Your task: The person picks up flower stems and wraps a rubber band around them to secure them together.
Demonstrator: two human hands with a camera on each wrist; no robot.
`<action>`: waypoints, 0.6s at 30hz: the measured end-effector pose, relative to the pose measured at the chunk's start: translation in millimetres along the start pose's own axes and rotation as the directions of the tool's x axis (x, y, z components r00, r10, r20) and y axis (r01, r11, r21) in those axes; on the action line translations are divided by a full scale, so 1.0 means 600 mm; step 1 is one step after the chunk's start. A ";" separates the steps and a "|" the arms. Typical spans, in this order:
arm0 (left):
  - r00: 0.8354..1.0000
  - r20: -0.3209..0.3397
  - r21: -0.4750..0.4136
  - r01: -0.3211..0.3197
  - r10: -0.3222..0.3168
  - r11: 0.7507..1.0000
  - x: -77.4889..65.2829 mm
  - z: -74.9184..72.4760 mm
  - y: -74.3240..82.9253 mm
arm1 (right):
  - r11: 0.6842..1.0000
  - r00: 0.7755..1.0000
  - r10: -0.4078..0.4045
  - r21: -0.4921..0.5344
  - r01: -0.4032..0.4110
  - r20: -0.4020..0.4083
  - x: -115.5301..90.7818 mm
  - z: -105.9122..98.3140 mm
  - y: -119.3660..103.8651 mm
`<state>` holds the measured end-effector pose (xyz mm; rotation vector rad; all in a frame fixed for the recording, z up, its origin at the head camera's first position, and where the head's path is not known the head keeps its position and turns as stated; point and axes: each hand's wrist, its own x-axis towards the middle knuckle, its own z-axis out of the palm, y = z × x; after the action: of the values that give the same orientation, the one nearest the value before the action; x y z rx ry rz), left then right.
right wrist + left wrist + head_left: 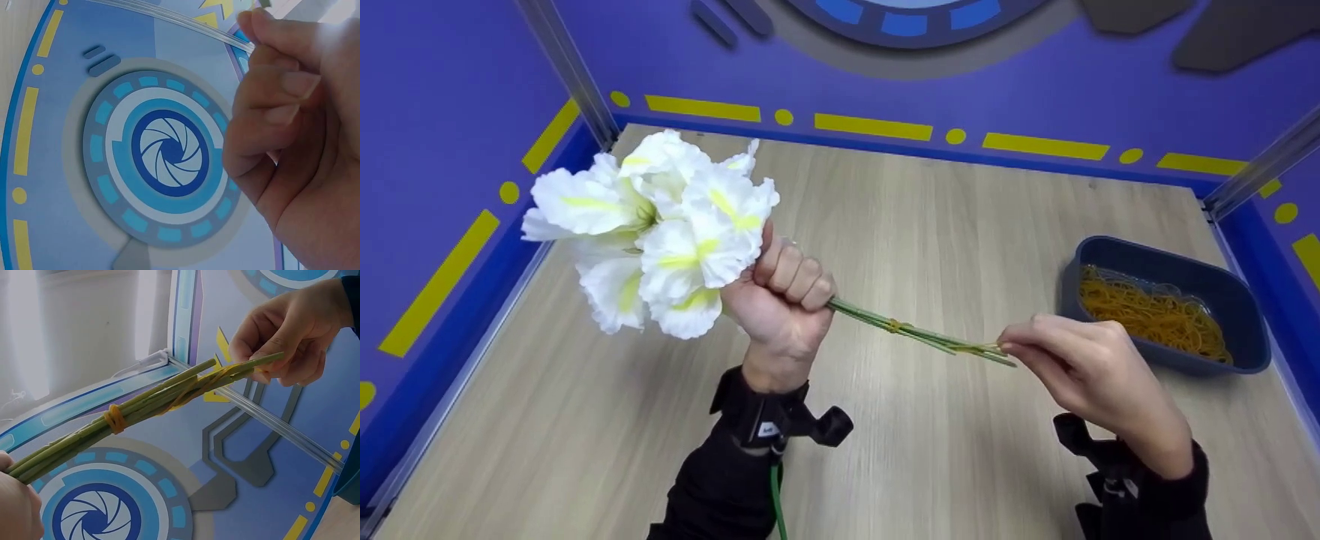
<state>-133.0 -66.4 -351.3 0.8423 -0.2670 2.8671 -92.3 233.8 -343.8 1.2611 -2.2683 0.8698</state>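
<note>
My left hand [784,300] grips a bunch of white artificial flowers [682,232] by the stems, just below the blooms. The green stems [62,441] run out to the right from my fist. A yellow rubber band [115,419] is wound tightly around them partway along. Nearer the stem ends, another yellow rubber band [185,396] lies stretched slantwise along the stems. My right hand [1087,367] pinches this second band between thumb and forefinger at the tips of the stems. In the right wrist view the pinched band is mostly out of sight, and the other fingers [264,124] are curled.
A dark blue-grey box [1256,341] stands at the right of the wooden table [930,465], holding a heap of yellow rubber bands [1155,315]. Blue panels [1005,97] with yellow marks enclose the table at the back and sides.
</note>
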 end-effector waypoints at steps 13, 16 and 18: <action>0.991 -0.086 -0.009 0.105 -0.105 0.994 -0.003 -0.007 -0.010 | 0.988 0.987 -0.156 0.016 0.156 -0.030 0.016 0.023 -0.012; 0.985 -0.126 0.034 0.121 -0.116 0.992 -0.004 -0.011 -0.016 | 0.983 0.981 -0.183 0.018 0.184 -0.058 0.021 0.033 -0.014; 0.978 -0.160 0.051 0.140 -0.130 0.989 -0.005 -0.014 -0.020 | 0.977 0.975 -0.208 0.039 0.211 -0.078 0.024 0.041 -0.015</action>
<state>-132.6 -53.5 -358.4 0.6144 -0.0986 2.8060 -93.1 204.8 -350.2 1.4339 -2.0246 0.8806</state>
